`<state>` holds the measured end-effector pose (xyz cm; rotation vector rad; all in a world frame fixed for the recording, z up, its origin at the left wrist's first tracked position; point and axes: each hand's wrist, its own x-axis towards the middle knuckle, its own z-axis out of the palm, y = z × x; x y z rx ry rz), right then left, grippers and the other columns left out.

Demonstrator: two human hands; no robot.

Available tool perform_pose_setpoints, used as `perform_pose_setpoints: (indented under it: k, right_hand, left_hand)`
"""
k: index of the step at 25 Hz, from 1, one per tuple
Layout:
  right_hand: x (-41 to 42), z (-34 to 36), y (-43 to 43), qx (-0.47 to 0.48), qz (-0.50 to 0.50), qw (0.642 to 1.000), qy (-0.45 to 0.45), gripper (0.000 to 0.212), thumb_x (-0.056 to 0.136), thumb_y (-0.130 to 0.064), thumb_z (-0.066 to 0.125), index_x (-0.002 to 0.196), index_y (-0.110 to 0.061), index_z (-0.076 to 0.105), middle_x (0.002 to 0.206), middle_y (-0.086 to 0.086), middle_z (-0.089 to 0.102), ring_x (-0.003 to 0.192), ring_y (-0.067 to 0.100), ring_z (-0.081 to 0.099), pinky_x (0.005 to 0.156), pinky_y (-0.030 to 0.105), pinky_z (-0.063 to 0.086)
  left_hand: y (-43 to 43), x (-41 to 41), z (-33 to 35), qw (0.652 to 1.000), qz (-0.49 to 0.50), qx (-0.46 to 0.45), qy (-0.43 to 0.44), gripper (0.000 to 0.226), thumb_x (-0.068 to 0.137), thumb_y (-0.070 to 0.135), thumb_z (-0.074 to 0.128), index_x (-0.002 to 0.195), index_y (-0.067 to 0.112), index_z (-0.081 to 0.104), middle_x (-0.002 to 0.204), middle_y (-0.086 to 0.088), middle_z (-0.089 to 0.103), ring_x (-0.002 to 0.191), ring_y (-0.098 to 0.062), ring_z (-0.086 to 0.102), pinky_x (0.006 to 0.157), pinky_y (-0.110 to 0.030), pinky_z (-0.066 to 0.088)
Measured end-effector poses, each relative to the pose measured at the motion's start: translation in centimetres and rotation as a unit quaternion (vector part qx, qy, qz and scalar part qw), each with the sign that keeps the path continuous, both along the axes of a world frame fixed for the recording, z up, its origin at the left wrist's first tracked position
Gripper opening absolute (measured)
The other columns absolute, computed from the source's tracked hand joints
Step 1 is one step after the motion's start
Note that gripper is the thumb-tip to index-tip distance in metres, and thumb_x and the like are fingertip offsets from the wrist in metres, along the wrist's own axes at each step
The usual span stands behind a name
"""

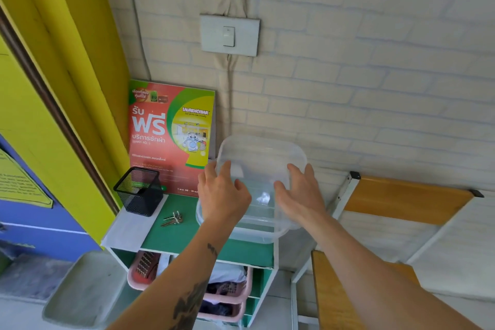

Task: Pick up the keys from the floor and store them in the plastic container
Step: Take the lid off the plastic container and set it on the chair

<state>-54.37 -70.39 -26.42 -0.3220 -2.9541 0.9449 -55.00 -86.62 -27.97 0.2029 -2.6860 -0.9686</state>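
Note:
A small bunch of keys [172, 219] lies on the green top of a shelf unit [171, 236]. Right of the keys stands a clear plastic container [263, 232] at the shelf's right end. Its clear lid [261, 158] is tilted up over the box, far edge raised. My left hand [222, 195] grips the lid's left side and my right hand [300, 195] grips its right side. The keys lie apart from both hands, to the left of my left wrist.
A black mesh pen holder [139, 191] stands at the shelf's back left, with a red laundry poster [171, 134] leaning on the wall behind. Pink baskets [227, 292] fill the shelves below. A wooden chair [401, 201] is at right, a light switch [229, 35] above.

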Motion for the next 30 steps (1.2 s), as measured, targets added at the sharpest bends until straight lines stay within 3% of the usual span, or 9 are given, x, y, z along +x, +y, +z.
perform_pose_setpoints:
  k: [5,8,10,14,18,22,25,27,30]
  right_hand:
    - [3.2,0.0,7.2,0.017,-0.070,0.997,0.025,0.063,0.097,-0.041,0.046,0.154,-0.021,0.027,0.166,0.012,0.001,0.151,0.032,0.011,0.119,0.047,0.025]
    - [5.5,-0.5,12.8,0.040,-0.076,0.995,0.044,0.050,0.093,-0.037,0.050,0.139,-0.019,0.044,0.153,0.011,0.027,0.140,0.033,0.031,0.104,0.046,0.043]
    - [7.0,-0.9,16.4,0.061,-0.078,0.994,0.035,0.040,0.092,-0.034,0.050,0.128,-0.016,0.049,0.141,0.011,0.034,0.131,0.034,0.038,0.094,0.043,0.047]
    - [10.1,-3.8,23.3,0.076,-0.100,0.992,-0.020,0.059,0.094,-0.037,0.046,0.148,-0.018,0.034,0.160,0.015,0.014,0.145,0.034,0.022,0.110,0.048,0.038]
    - [12.9,-8.9,27.4,0.071,-0.095,0.988,-0.098,0.060,0.097,-0.037,0.043,0.151,-0.016,0.029,0.165,0.017,0.000,0.150,0.035,0.011,0.115,0.048,0.032]
    - [14.9,-15.6,29.6,0.049,-0.078,0.981,-0.169,0.050,0.093,-0.033,0.044,0.138,-0.012,0.040,0.157,0.025,0.015,0.142,0.041,0.024,0.107,0.049,0.041]
    - [15.5,-20.9,30.7,0.039,-0.083,0.973,-0.212,0.051,0.092,-0.033,0.047,0.139,-0.017,0.037,0.154,0.019,0.017,0.139,0.040,0.026,0.101,0.049,0.045]
    - [15.6,-25.1,31.2,0.036,-0.090,0.967,-0.235,0.053,0.092,-0.034,0.049,0.141,-0.018,0.035,0.152,0.017,0.018,0.136,0.040,0.029,0.098,0.049,0.045]
    - [15.6,-31.5,32.2,0.034,-0.094,0.962,-0.255,0.058,0.092,-0.036,0.050,0.144,-0.017,0.034,0.152,0.016,0.019,0.135,0.042,0.030,0.098,0.050,0.045]
  left_hand:
    - [7.8,1.8,0.7,0.997,-0.060,0.056,0.012,0.055,0.083,0.015,0.054,0.138,0.012,0.049,0.146,-0.018,0.037,0.133,-0.036,0.038,0.109,-0.042,0.035]
    - [13.1,3.7,0.3,0.992,-0.098,0.076,-0.016,0.056,0.085,0.015,0.052,0.140,0.012,0.044,0.150,-0.016,0.031,0.137,-0.033,0.034,0.111,-0.038,0.032]
    - [16.7,5.3,-0.4,0.991,-0.111,0.071,-0.032,0.057,0.084,0.015,0.051,0.140,0.012,0.042,0.149,-0.017,0.032,0.136,-0.034,0.035,0.112,-0.039,0.032]
    - [23.7,8.8,-2.9,0.984,-0.111,0.093,-0.102,0.057,0.088,0.018,0.050,0.144,0.014,0.040,0.155,-0.011,0.029,0.142,-0.028,0.029,0.116,-0.039,0.030]
    - [27.6,11.3,-7.2,0.973,-0.092,0.132,-0.168,0.048,0.087,0.015,0.052,0.136,0.015,0.053,0.151,-0.005,0.040,0.138,-0.023,0.038,0.113,-0.037,0.036]
    - [28.6,12.3,-12.3,0.945,-0.119,0.106,-0.284,0.051,0.087,0.012,0.049,0.137,0.017,0.051,0.151,-0.004,0.040,0.138,-0.025,0.039,0.112,-0.037,0.036]
    - [28.7,12.1,-17.4,0.915,-0.136,0.091,-0.370,0.055,0.086,0.017,0.049,0.141,0.020,0.046,0.149,-0.003,0.045,0.127,-0.028,0.051,0.106,-0.039,0.044]
    - [29.1,11.6,-21.5,0.900,-0.134,0.097,-0.403,0.057,0.085,0.019,0.051,0.142,0.022,0.046,0.145,-0.003,0.049,0.121,-0.026,0.056,0.098,-0.032,0.048]
    - [29.9,10.7,-27.9,0.885,-0.130,0.120,-0.431,0.055,0.086,0.019,0.051,0.141,0.023,0.047,0.144,-0.002,0.050,0.122,-0.026,0.054,0.095,-0.035,0.050]
